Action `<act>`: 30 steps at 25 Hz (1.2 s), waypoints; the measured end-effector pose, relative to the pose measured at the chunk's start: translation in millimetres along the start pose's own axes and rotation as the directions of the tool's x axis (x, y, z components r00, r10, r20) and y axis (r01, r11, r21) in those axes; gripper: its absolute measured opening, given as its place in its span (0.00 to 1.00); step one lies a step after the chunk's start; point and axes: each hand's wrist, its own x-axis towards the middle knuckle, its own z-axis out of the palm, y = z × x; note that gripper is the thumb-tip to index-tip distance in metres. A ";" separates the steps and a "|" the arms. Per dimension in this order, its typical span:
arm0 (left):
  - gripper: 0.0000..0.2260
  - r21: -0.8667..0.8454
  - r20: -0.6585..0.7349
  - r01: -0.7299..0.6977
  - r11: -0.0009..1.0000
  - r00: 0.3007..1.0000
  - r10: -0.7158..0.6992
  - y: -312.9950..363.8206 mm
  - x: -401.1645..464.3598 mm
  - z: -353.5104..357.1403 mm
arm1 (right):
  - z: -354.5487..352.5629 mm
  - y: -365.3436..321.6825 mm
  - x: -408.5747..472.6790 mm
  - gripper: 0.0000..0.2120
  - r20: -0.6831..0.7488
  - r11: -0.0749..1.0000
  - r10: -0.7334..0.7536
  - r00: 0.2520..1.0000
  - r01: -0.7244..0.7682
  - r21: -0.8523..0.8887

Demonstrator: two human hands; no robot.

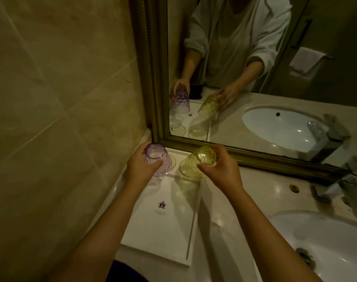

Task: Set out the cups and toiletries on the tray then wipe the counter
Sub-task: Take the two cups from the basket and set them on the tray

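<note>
The person's left hand (142, 163) is gripping a purple glass cup (158, 162), fingers wrapped around its base, cup inverted over the far left corner of the white tray (163, 226). The right hand (219, 167) is holding a yellow glass cup (196, 162) by its base, fingers curled close around it, cup tilted with its mouth toward the tray's far end. Whether either rim is touching the tray is unclear. The tray is lying on the marble counter (230, 206), left of the white sink basin (324, 235). A framed mirror (255, 82) is standing just beyond both cups.
</note>
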 end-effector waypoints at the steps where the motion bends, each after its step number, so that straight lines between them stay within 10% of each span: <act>1: 0.25 0.035 -0.005 -0.004 0.999 1.000 0.004 -2.6 14.9 5.9 | 8.0 1.8 14.2 0.29 0.021 1.000 -0.003 1.000 0.003 -0.013; 23: 0.27 0.122 0.009 0.005 0.993 1.000 -0.007 -52.3 57.1 58.0 | 60.9 43.3 63.3 0.31 0.156 0.980 -0.010 0.988 0.041 -0.196; 30: 0.40 0.152 -0.001 -0.001 0.988 1.000 0.001 -65.6 48.8 57.2 | 66.8 75.4 56.8 0.45 0.140 0.982 0.000 0.990 0.026 -0.188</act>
